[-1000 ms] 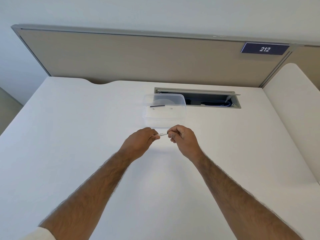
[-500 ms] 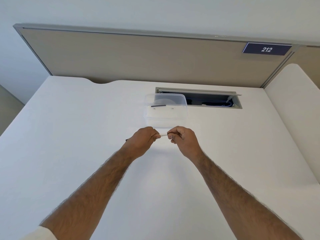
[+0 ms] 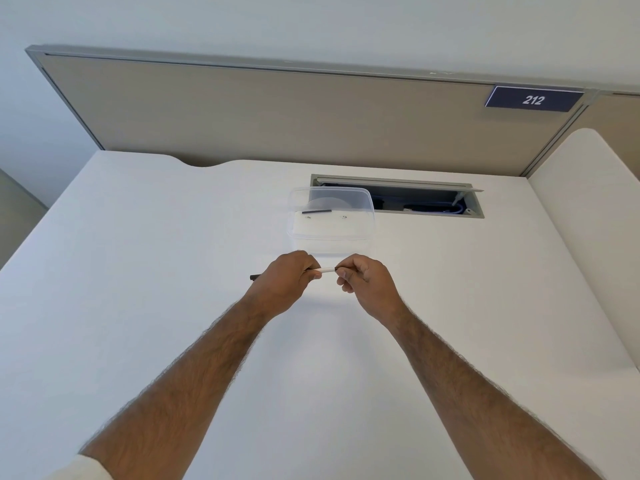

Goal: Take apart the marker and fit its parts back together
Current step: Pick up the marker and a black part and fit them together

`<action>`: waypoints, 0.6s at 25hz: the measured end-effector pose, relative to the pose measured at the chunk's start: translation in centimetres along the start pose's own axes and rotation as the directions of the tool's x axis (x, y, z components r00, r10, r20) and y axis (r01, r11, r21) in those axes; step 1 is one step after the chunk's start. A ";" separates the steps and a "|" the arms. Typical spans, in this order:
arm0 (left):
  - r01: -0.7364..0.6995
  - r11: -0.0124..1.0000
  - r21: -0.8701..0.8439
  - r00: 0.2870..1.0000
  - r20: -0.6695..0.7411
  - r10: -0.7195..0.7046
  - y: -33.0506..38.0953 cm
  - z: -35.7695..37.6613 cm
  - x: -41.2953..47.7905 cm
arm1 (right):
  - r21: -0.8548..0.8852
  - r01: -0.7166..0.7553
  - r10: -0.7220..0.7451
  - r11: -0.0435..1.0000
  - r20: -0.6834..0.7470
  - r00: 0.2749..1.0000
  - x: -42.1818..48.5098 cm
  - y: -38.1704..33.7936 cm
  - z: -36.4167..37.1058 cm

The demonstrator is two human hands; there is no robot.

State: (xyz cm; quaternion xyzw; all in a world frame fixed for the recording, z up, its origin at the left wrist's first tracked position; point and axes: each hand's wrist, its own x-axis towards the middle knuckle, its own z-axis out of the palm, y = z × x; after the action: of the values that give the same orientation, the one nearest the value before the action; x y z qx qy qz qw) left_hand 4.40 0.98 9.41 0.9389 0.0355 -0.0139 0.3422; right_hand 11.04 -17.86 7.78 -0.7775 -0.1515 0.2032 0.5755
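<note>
The left hand (image 3: 282, 284) and right hand (image 3: 367, 284) pinch, curled, close together.

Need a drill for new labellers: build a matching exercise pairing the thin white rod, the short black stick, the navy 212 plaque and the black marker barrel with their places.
1. thin white rod
2. short black stick
3. navy 212 plaque
4. black marker barrel

a. on the beige partition
b. gripped in the left hand
c. pinched by the right hand
d. inside the clear plastic tub

Pairs: 1-c; 2-d; 3-a; 4-b

Office cubicle, white desk (image 3: 138, 306), beige partition panel (image 3: 242, 116), numbered plate "212" (image 3: 533, 99), cable hatch (image 3: 415, 200)
</note>
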 end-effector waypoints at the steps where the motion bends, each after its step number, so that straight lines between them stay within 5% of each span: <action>1: -0.007 1.000 0.005 1.000 -0.012 0.007 0.0 -0.1 0.0 | -0.007 0.003 -0.003 1.000 0.009 1.000 0.0 -0.1 0.1; 15: -0.039 0.999 -0.005 0.999 -0.023 0.039 -0.1 -0.5 0.1 | -0.006 0.041 -0.041 0.999 0.001 0.999 0.3 0.0 0.6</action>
State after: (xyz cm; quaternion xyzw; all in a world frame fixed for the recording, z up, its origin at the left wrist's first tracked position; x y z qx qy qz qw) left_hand 4.49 1.34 9.73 0.9386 0.0210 0.0035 0.3445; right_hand 11.03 -17.25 7.61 -0.7758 -0.1685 0.1912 0.5772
